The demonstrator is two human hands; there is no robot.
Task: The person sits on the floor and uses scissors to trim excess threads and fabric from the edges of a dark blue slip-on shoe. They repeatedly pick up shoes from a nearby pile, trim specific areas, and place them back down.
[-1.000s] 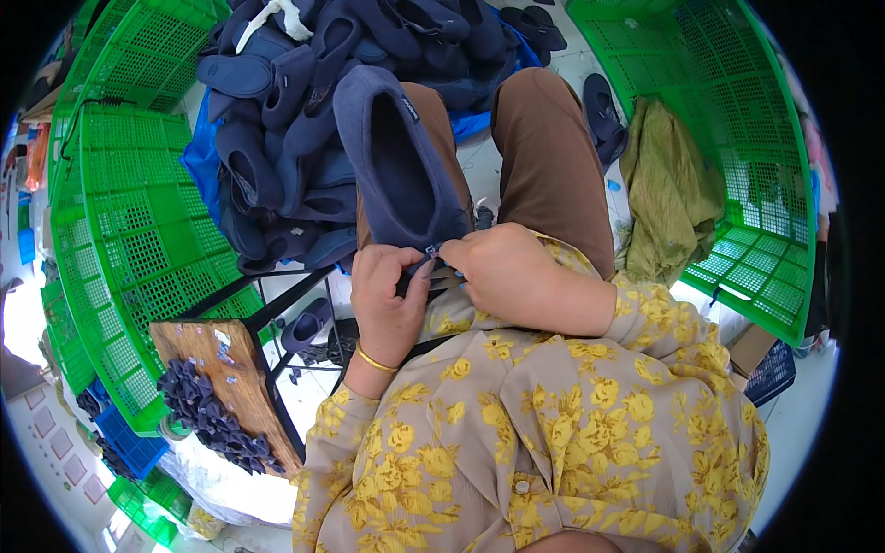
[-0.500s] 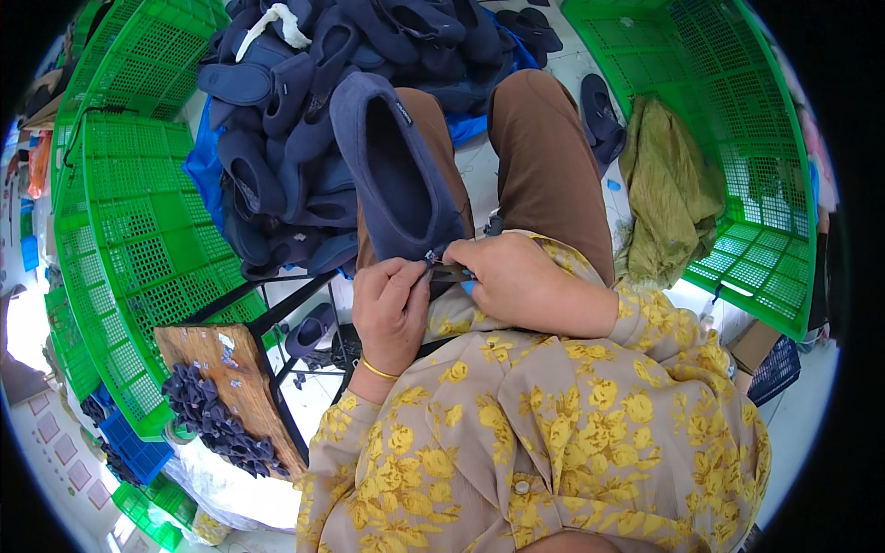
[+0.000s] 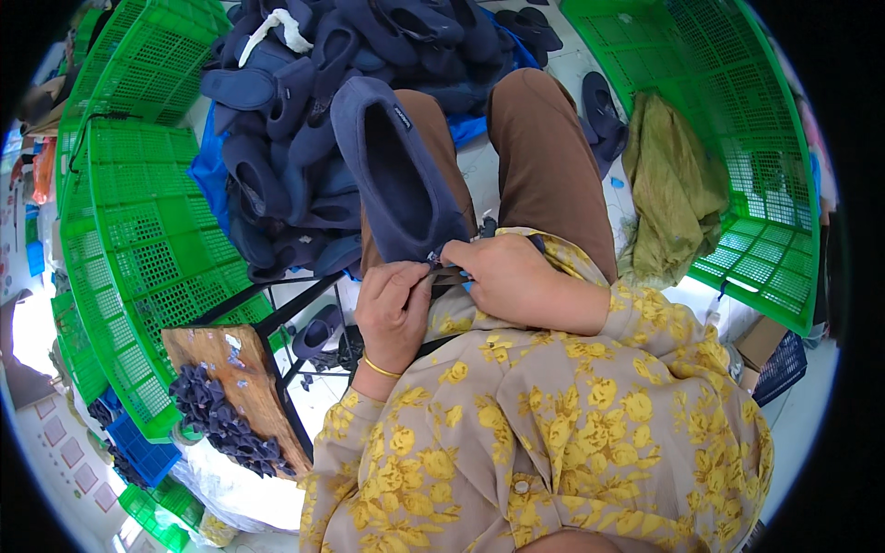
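Observation:
A dark blue slipper [image 3: 367, 189] leans toe-up against my left thigh, its opening facing me and its heel between my hands. My left hand [image 3: 392, 309] is closed, thumb and fingers pinching at the heel edge. My right hand [image 3: 521, 284] is closed round a small metal tool [image 3: 450, 275] with a bit of blue at its grip; its exact kind is mostly hidden. The right fingertips touch the heel, where a small shiny bit [image 3: 433, 255] shows between the hands.
Dark blue slippers [image 3: 318, 138] are heaped on a blue sheet ahead. Green crates [image 3: 138, 221] stand at left, another green crate [image 3: 765, 166] at right with olive cloth [image 3: 668, 184]. At lower left, a wooden board [image 3: 263, 382] holds small dark bow-like pieces [image 3: 217, 410].
The view has shifted very slightly. Both hands keep nearly the same grip at the slipper's heel, and the slipper has hardly moved.

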